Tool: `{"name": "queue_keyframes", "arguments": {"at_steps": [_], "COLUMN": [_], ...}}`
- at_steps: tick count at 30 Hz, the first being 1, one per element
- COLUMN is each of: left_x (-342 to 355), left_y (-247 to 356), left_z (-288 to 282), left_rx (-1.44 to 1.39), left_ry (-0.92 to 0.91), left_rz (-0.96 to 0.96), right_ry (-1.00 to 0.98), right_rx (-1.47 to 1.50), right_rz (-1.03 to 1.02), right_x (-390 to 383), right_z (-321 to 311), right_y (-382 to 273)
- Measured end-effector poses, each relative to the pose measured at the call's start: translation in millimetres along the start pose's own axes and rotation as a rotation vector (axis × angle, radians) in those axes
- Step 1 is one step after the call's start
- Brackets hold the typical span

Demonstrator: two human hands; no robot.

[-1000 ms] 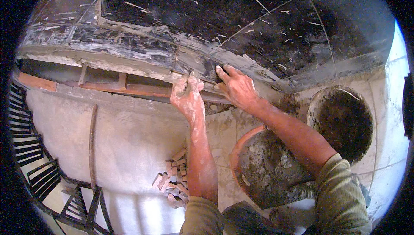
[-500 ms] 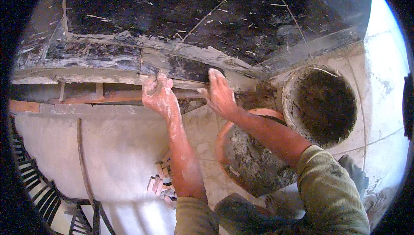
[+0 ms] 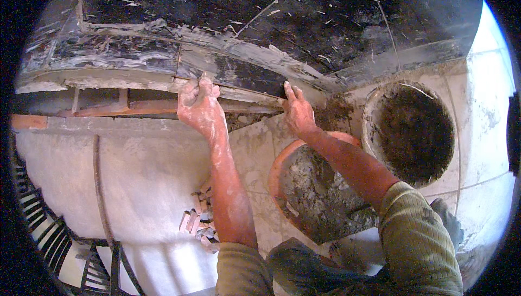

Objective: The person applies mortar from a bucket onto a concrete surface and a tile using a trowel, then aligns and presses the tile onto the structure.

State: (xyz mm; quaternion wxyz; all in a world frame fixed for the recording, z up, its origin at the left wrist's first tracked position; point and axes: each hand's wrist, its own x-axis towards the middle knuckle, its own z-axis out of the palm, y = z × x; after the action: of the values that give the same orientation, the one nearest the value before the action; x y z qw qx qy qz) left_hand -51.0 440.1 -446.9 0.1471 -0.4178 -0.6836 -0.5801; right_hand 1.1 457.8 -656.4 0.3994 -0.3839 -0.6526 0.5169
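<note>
A narrow dark tile strip (image 3: 247, 77), smeared with grey mortar, sits along the front edge of a black-tiled counter. My left hand (image 3: 201, 106), dusted white, has its fingers curled and pinched at the strip's lower edge near its left end. Around the right end is my right hand (image 3: 300, 112), fingers on the dark face and thumb apart below them at the lower edge. What lies behind the strip is hidden.
Below my right forearm stands an orange-rimmed basin (image 3: 277, 174) of grey mortar. Right of it is a round container (image 3: 370, 133) with dark contents. Broken brick pieces (image 3: 192, 223) lie on the floor; a black slatted chair (image 3: 51, 225) is at lower left.
My right hand has slid right along the strip to its right end, baring more of the dark face. My left hand keeps nearly the same place on the edge. The view has shifted slightly.
</note>
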Motion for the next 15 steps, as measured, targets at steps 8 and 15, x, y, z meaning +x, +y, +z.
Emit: {"name": "queue_keyframes", "arguments": {"at_steps": [8, 15], "left_x": [-2, -1], "left_y": [8, 2], "left_z": [2, -3], "left_rx": [-0.021, -0.051], "left_ry": [-0.003, 0.001], "left_rz": [-0.046, -0.018], "right_ry": [0.100, 0.091], "right_rx": [-0.077, -0.037], "right_rz": [-0.116, -0.190], "right_x": [4, 9], "right_z": [13, 11], "right_y": [21, 25]}}
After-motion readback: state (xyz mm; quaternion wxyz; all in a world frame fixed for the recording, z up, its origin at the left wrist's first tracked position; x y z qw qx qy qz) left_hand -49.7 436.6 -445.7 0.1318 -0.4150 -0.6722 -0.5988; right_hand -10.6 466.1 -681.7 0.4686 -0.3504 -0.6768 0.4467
